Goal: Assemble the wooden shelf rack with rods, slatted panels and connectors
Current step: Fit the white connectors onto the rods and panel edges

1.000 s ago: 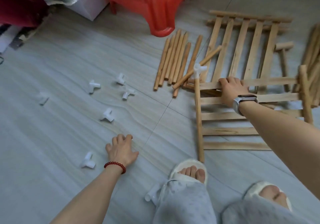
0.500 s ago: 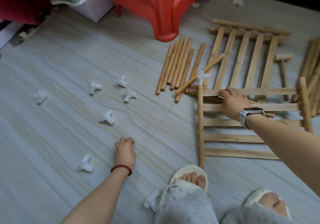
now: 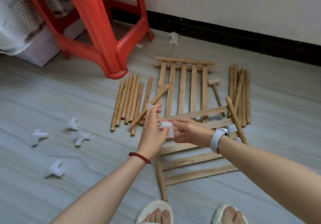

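One white plastic connector (image 3: 166,128) is held between the left hand (image 3: 152,133) and right hand (image 3: 189,133), fingers pinched; fitting onto the near slatted wooden panel's (image 3: 196,161) corner rod (image 3: 161,178) is judged next, needing socket alignment.

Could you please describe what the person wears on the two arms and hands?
Both forearms are bare, with no sleeves showing. The left wrist carries a bracelet of dark red round beads. The right wrist carries a smartwatch with a pale grey-white band and a rounded rectangular case. No rings or gloves show.

The near slatted panel (image 3: 194,161) is partly hidden by both forearms; loose connectors (image 3: 39,135) on the floor are blurred.
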